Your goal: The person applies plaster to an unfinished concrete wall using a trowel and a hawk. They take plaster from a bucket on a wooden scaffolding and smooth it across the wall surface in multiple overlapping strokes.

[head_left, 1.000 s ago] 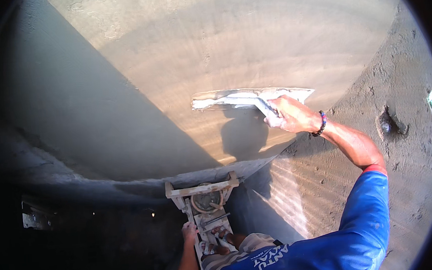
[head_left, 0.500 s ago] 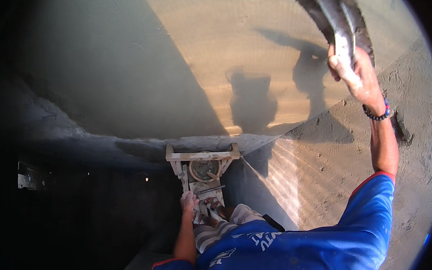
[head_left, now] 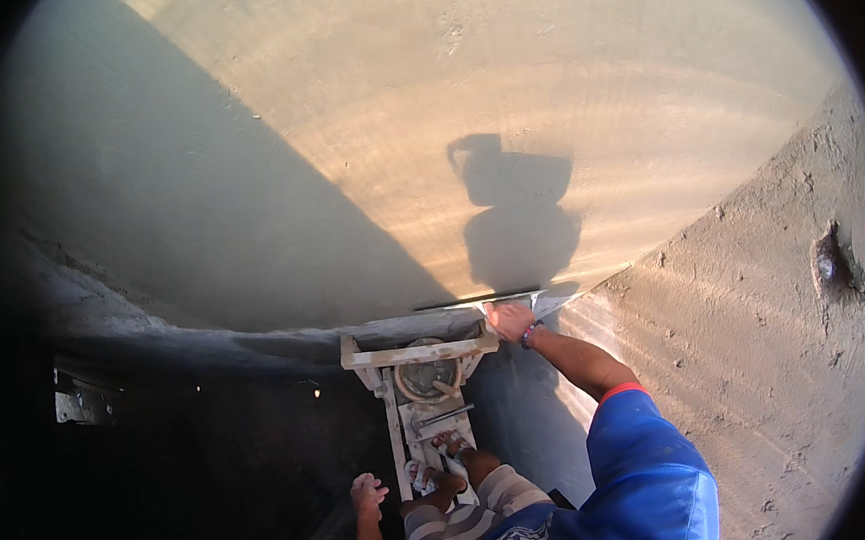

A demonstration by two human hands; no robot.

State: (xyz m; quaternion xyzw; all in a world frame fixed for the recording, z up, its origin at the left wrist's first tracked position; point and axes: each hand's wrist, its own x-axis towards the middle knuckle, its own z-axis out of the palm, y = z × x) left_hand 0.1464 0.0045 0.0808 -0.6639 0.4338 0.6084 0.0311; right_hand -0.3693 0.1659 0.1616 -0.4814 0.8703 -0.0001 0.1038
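Note:
My right hand [head_left: 512, 321] grips a plastering trowel [head_left: 480, 300] by its handle, with the long thin blade edge-on and flat against the smooth plastered wall [head_left: 364, 154], low down near the wall's bottom edge. My left hand [head_left: 368, 492] hangs beside the wooden scaffold, fingers loosely apart and nothing in them. Between my feet and the wall stands a round bucket [head_left: 400, 383] of grey mortar, a tool handle [head_left: 446, 388] sticking out over its rim. A metal-headed hand tool, perhaps a hammer [head_left: 443, 417], lies on the plank just behind the bucket.
My sandalled feet stand on the narrow wooden scaffold [head_left: 418, 353]. A rough plastered wall [head_left: 738, 339] with a hole [head_left: 829, 264] meets the smooth one at the right corner. Darkness hides the lower left. Sunlight and shadows cross the smooth wall.
My right hand has brought the trowel from high on the right down to the wall's lower edge. My left hand has dropped lower and away from the scaffold.

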